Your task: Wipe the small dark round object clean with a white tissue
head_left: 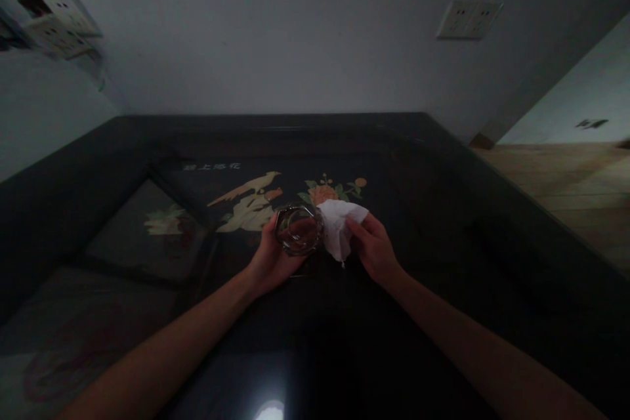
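Note:
A clear glass vessel [299,231] with a thick, faceted rim is in my left hand [273,268], its opening turned up toward me. The fingers wrap its left side and underside. My right hand [375,246] pinches a crumpled white tissue [338,226] between thumb and fingers. The tissue's left edge meets the right side of the glass rim. Both hands are above the middle of a glossy dark tabletop [315,335]. Whether the vessel is a cup or an ashtray I cannot make out in the dim light.
The tabletop bears a picture of birds [251,203] and flowers [325,194]. A pale wall [275,33] rises behind its far edge. Sockets [470,20] are on the wall at right, with more sockets [62,26] at left. Wooden floor [581,190] shows on the right.

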Available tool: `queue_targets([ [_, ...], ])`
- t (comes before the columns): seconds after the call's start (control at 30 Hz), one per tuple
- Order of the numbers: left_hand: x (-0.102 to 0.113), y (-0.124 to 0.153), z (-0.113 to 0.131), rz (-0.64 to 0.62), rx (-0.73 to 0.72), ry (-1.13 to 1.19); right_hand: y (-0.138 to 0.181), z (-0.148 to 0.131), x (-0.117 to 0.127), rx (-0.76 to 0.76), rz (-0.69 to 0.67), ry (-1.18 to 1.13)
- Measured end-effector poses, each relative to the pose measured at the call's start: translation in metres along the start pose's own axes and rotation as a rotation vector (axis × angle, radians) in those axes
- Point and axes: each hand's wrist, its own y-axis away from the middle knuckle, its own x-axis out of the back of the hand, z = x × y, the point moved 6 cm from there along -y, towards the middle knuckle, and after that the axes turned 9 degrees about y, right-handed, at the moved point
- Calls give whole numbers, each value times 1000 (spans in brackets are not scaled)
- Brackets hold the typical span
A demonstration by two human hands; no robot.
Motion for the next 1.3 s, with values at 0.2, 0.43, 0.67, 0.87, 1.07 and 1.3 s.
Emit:
queue_targets([
  [0.2,0,3,-4,-10,70,-34,5,3,-8,-14,-99,39],
  [0.43,-2,-1,-5,-31,51,-101,0,4,1,8,-37,103],
  [0.67,-1,-3,-3,-6,49,-127,2,1,2,-12,-18,142],
  [0.87,2,-3,0,34,-17,-188,-2,-10,10,19,35,218],
  [1.07,1,-1,2,105,-80,-274,-8,-9,16,22,55,241],
  [1.3,0,-2,4,148,-178,-287,-7,-28,33,244,287,405],
])
